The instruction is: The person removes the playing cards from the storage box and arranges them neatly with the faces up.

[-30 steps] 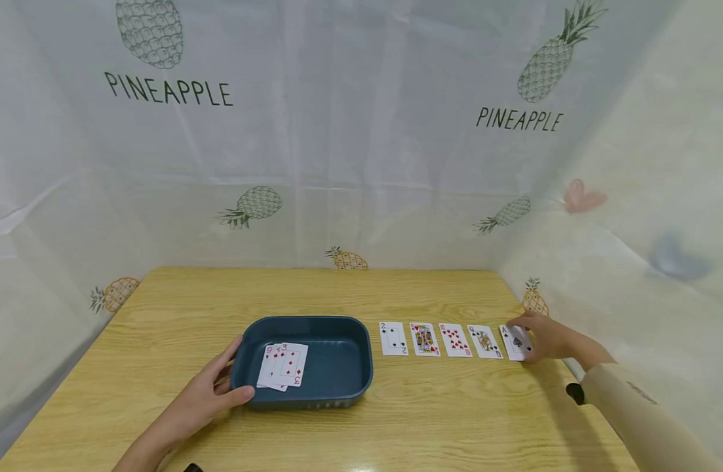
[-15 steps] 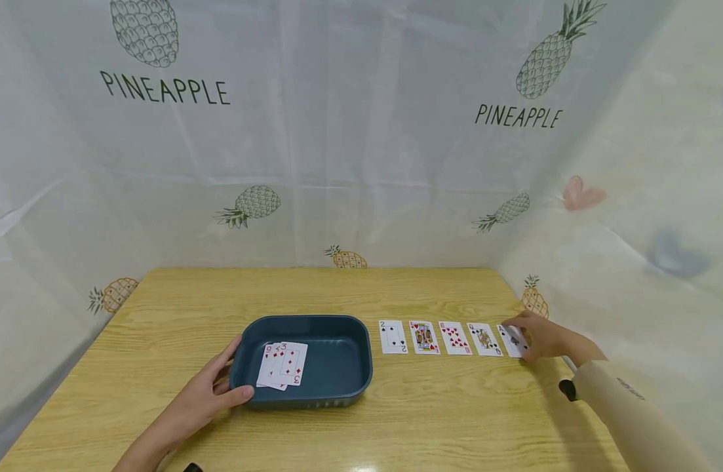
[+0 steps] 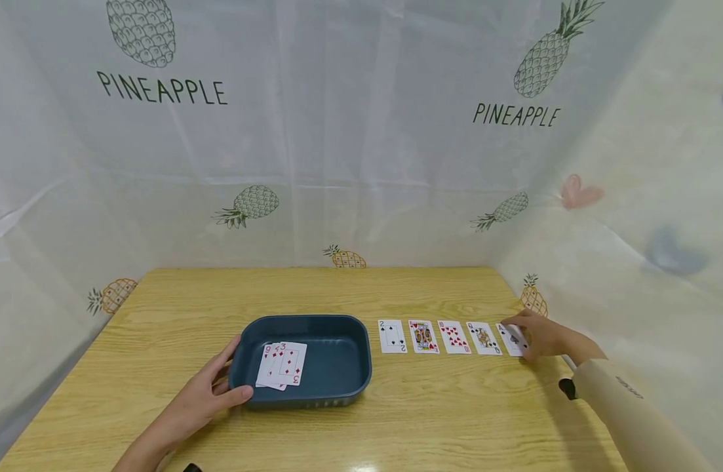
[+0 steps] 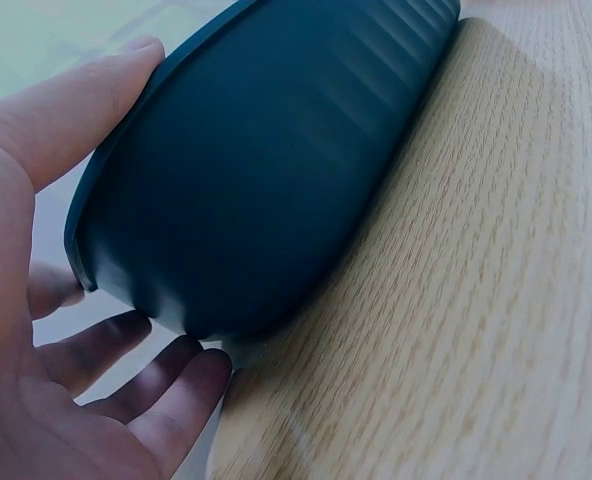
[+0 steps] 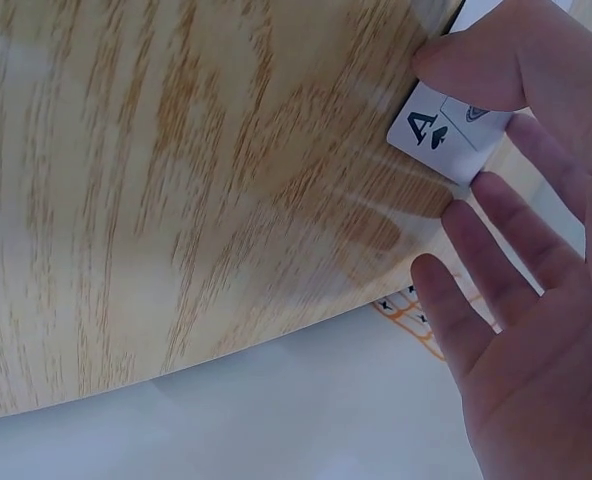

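Observation:
My left hand (image 3: 204, 393) holds the left end of a dark blue rectangular tray (image 3: 340, 397). The thumb lies at the rim, and the other fingertips touch the end wall in the left wrist view. Inside the tray, a few overlapping face-up playing cards show the three of diamonds (image 3: 292, 364) on top. At the far right, my right hand (image 3: 547, 336) holds the ace of spades (image 3: 512, 339) between thumb and fingers, flat at the table. That ace's corner also shows beside the thumb in the right wrist view.
Left of the ace, face-up cards form a row: a two of spades (image 3: 392, 337), a king (image 3: 423, 337), a ten of hearts (image 3: 453, 337) and a queen (image 3: 484, 339). They lie on a wooden table (image 3: 432, 419). Pineapple-print curtains (image 3: 361, 144) stand around its back and sides.
The ace of spades and my right hand have shifted slightly left, bringing the ace closer to the queen. Over the last half second both stay nearly still. My left hand keeps its place on the tray.

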Demonstrator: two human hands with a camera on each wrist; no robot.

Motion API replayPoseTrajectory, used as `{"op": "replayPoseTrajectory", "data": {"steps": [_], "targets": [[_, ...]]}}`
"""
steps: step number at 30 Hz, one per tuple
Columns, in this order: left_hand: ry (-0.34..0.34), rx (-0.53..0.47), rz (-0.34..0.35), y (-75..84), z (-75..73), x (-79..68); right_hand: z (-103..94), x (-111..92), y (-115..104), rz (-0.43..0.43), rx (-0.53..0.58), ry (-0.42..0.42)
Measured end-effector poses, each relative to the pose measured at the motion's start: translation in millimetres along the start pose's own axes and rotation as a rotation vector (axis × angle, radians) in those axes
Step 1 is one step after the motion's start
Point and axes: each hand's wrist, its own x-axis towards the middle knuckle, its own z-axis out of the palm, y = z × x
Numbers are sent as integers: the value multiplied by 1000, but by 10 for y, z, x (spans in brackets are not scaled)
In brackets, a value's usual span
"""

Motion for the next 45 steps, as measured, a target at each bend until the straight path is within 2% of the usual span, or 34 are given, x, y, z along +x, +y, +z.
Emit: {"op": "replayPoseTrajectory", "data": {"steps": [14, 22, 27, 31, 36, 40, 45], "targets": [[-4, -18, 20, -13, -4, 0, 5, 10, -31, 11, -14, 12], [-1, -13, 16, -3, -4, -3, -15, 15, -19, 11, -26, -11], [-2, -7, 13, 2, -2, -7, -121, 42, -105, -17, 31, 14], [-9, -3, 19, 1, -11, -11, -228, 121, -373, -108, 28, 125], [-8, -5, 13, 0, -19, -25, -272, 259, -930, -183, -29, 287], [-8, -8, 6, -7, -14, -23, -190, 383, -1468, -224, 22, 344], [-7, -5, 14, -5, -3, -11, -20, 555, -2125, -305, 119, 356]]}}
